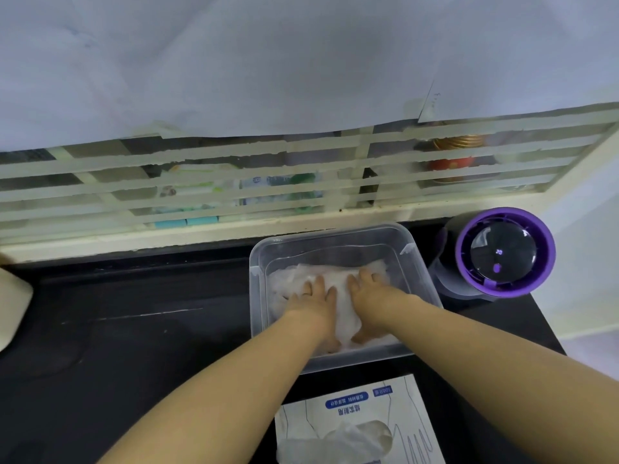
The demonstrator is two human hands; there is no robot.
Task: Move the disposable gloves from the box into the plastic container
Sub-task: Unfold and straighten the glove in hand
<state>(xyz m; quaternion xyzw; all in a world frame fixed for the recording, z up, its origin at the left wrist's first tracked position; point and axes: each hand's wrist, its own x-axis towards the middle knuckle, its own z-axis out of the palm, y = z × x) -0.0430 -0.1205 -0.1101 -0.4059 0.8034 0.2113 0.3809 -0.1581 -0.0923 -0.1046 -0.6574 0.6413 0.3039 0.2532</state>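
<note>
A clear plastic container [335, 234] stands on the black counter, right of the middle. Inside it lies a pile of thin whitish disposable gloves [341, 296]. My left hand [316, 304] and my right hand [375, 298] lie side by side on the pile, palms down with fingers spread, pressing on it. The white glove box [365, 410] with blue print lies flat just in front of the container. More gloves [338, 442] bulge out of its oval opening.
A round device [504, 252] with a purple rim stands right of the container. The black counter [134, 329] stretches to the left. A barred window [234, 182] runs along the back. A pale object [13, 306] sits at the left edge.
</note>
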